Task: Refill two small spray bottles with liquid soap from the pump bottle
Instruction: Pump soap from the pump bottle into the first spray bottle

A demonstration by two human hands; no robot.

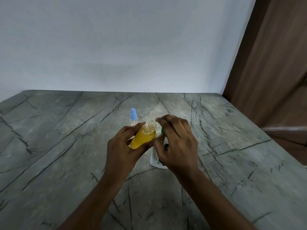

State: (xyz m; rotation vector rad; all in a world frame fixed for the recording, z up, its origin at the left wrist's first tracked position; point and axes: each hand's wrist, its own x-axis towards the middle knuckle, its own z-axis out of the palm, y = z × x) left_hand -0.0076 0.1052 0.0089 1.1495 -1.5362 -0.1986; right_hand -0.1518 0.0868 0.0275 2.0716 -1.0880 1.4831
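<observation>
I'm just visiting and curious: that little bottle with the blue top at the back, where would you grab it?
I'd probably take the blue-capped spray bottle by its clear body just under the cap, coming from the left. It stands upright on the counter, and the left hand holding the yellow-filled bottle blocks the near side. The narrow cap offers less grip.

I'm standing at a grey stone counter [66,146] streaked with dark, branching veins that run across it in every direction. Its far edge, at twelve o'clock, meets a plain pale wall [116,44] that fills the upper half of my view. At two o'clock a brown wooden panel [274,63] rises beside the counter's right corner, its grain running lengthwise, and it leans across the top right.
</observation>
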